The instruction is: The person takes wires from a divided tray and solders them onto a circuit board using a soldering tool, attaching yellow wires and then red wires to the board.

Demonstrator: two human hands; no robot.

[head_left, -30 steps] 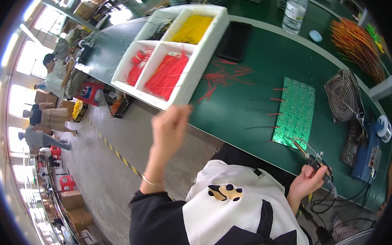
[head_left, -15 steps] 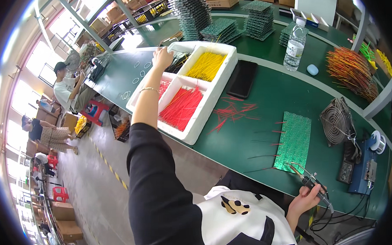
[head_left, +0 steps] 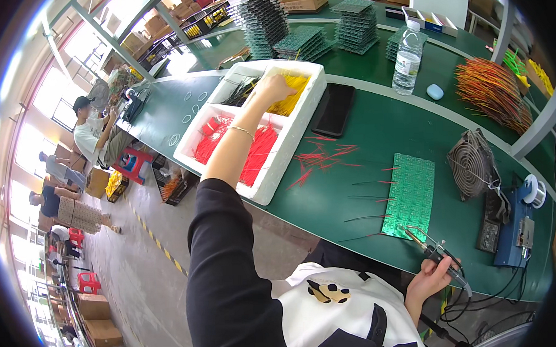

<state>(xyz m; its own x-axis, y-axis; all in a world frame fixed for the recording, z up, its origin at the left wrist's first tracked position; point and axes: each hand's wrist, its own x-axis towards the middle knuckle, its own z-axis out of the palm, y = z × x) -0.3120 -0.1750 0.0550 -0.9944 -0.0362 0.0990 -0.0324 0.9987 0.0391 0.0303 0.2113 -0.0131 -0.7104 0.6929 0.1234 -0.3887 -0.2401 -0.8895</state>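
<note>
My left hand [head_left: 274, 89] reaches over the yellow wires [head_left: 298, 82] in a white foam box [head_left: 315, 89]. Its fingers are curled down at the wires, and what they hold, if anything, is hidden. Black wires [head_left: 237, 94] and red wires [head_left: 256, 159] fill other compartments of the box. My right hand [head_left: 430, 278] is closed round a soldering iron [head_left: 437, 253]. The iron's tip is at the near edge of a green circuit board panel [head_left: 410, 196]. Several red and black wires stick out from the panel's left side.
Loose red wires [head_left: 320, 160] and a black phone [head_left: 334, 110] lie beside the box. A water bottle [head_left: 407, 59], stacked panels [head_left: 354, 27] and a wire bundle [head_left: 492, 92] stand farther back. At right are a round-grilled fan [head_left: 470, 164] and a blue soldering station [head_left: 514, 232]. Other people sit and stand at left.
My left hand has moved right, from the black wires' compartment to the yellow wires. The right hand still holds the soldering iron at the panel. The view has shifted slightly.
</note>
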